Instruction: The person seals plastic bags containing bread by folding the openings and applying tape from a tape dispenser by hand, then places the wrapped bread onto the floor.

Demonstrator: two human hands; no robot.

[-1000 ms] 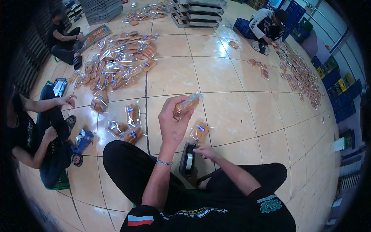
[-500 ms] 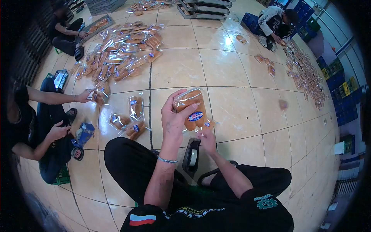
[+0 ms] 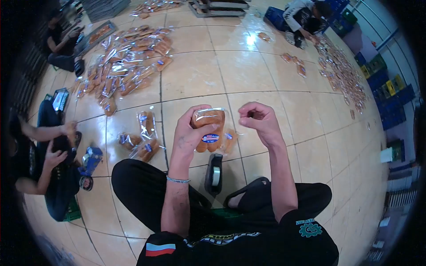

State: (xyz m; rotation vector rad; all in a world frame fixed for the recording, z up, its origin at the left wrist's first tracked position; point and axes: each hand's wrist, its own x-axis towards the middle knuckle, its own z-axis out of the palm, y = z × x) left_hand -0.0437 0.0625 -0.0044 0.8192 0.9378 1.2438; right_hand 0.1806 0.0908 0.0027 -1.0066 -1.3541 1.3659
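Note:
My left hand [image 3: 188, 133] is closed round a clear plastic pack of bread rolls [image 3: 208, 122] with a blue oval label, its thumb lying across the front. To the right of the pack, my right hand [image 3: 262, 122] is raised with the fingers curled toward the thumb. Anything in that pinch is too small to make out. Below the pack, a black tape dispenser [image 3: 214, 175] stands on the floor between my legs. Another bread pack [image 3: 229, 141] lies on the tiles, partly hidden behind the held one.
Several bread packs [image 3: 145, 135] lie left of my hands, with a large heap [image 3: 128, 62] beyond. A co-worker [image 3: 44, 150] sits at left beside a blue tape dispenser [image 3: 92, 157]. Another person [image 3: 304, 22] sits by a long pile [image 3: 341, 71] at right. Trays [image 3: 219, 8] are stacked behind.
My right hand has risen from beside the tape dispenser to the right of the held pack. My left hand keeps its grip on the pack. The left co-worker's hands have drawn back from the heap.

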